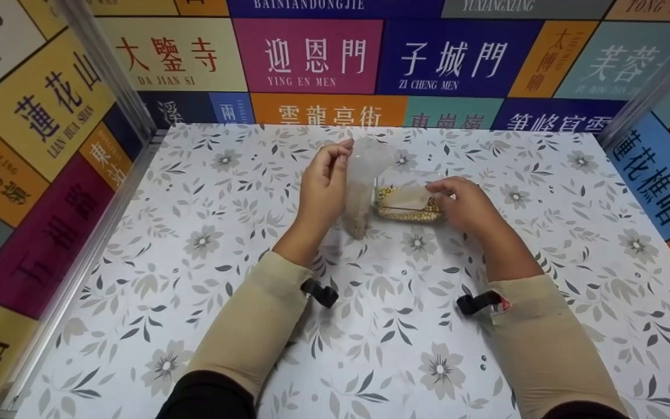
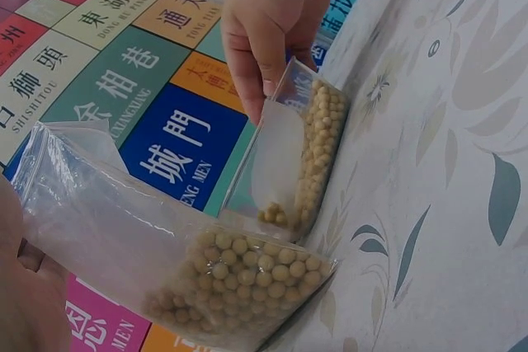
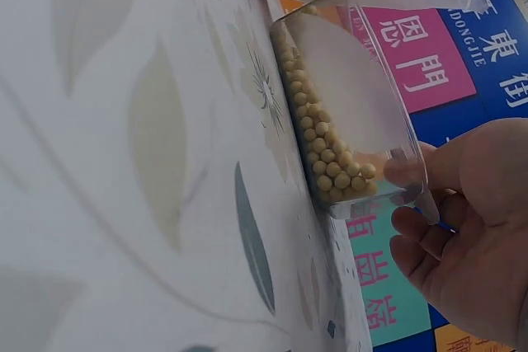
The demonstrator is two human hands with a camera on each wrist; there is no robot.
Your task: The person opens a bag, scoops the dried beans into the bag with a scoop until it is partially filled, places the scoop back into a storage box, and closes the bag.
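In the head view my left hand point(image 1: 323, 180) grips the upper side of a clear plastic zip bag point(image 1: 362, 174). Round, pale yellow beans point(image 2: 264, 274) fill the bottom of that bag, which stands upright beside a box. My right hand point(image 1: 467, 203) pinches the right end of this clear, rectangular plastic box point(image 1: 410, 216), thumb against its end wall and fingers curled below the rim. More of the same beans point(image 3: 330, 158) lie along the box's floor, with a pale bare-looking patch among them. The bag's lower part is close to the box's left end.
A white table point(image 1: 253, 192) printed with grey flowers and leaves carries the box and bag. Colourful panels point(image 1: 312, 55) with Chinese lettering stand behind it and along both sides. Black straps point(image 1: 320, 293) cross the beige sleeves at both wrists.
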